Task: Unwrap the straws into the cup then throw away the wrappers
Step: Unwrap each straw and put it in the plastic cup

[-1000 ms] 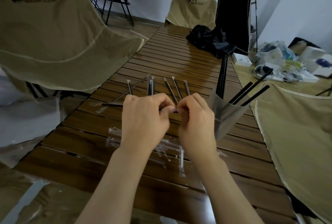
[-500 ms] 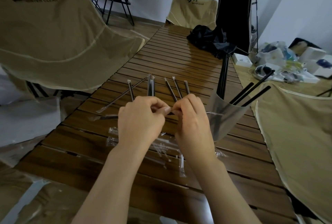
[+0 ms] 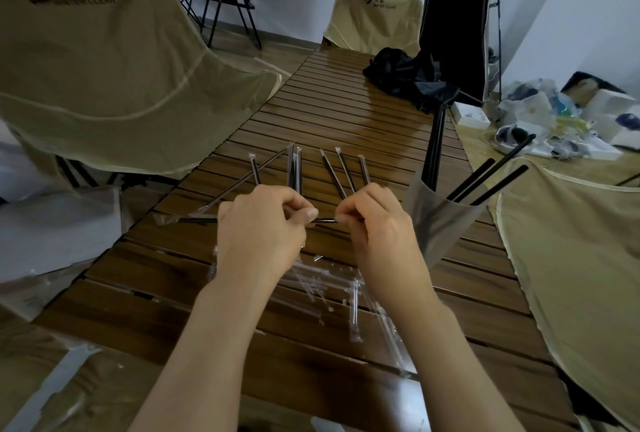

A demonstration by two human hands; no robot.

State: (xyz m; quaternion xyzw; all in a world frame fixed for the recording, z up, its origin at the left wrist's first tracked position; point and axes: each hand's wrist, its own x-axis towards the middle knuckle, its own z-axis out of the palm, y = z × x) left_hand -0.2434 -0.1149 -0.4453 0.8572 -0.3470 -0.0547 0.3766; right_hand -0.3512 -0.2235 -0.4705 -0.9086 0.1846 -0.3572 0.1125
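- A long slatted wooden table (image 3: 346, 119) of dark brown planks runs away down the room.
- Wrapped straws (image 3: 341, 168) lie in a loose row across its middle, mostly pointing away; one (image 3: 242, 182) slants across the left ones.
- A translucent cup (image 3: 436, 223) stands near the right edge with black straws (image 3: 485, 178) leaning out of it.
- Empty clear wrappers (image 3: 332, 287) lie heaped on the near planks.
- A crumpled black bag or cloth (image 3: 412, 78) sits at the far end.
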